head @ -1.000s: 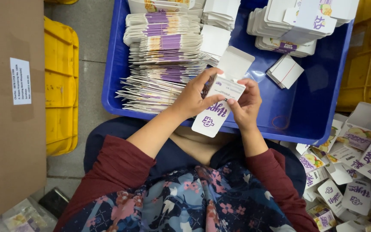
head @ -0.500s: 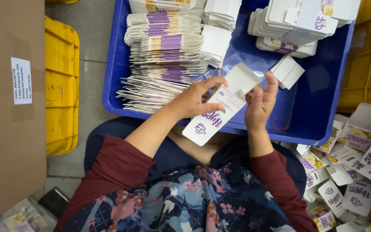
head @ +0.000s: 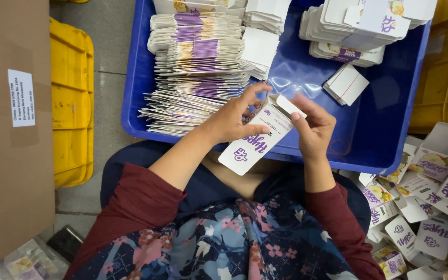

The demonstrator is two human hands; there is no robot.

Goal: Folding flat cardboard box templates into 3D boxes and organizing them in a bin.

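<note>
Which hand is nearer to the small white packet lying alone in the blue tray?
Right. The right hand is just below-left of the white packet; the left hand is farther left, holding the carton.

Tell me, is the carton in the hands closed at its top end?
Open: the carton has its top flap still sticking out, untucked.

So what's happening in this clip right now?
A seated person holds a small white-and-purple carton in both hands over the near rim of a blue tub. The left hand grips its body while the right hand works the open end flap. In the tub lie stacks of flat cartons. Folded cartons are piled on the person's right, and yellow crates stand around the tub.
</note>
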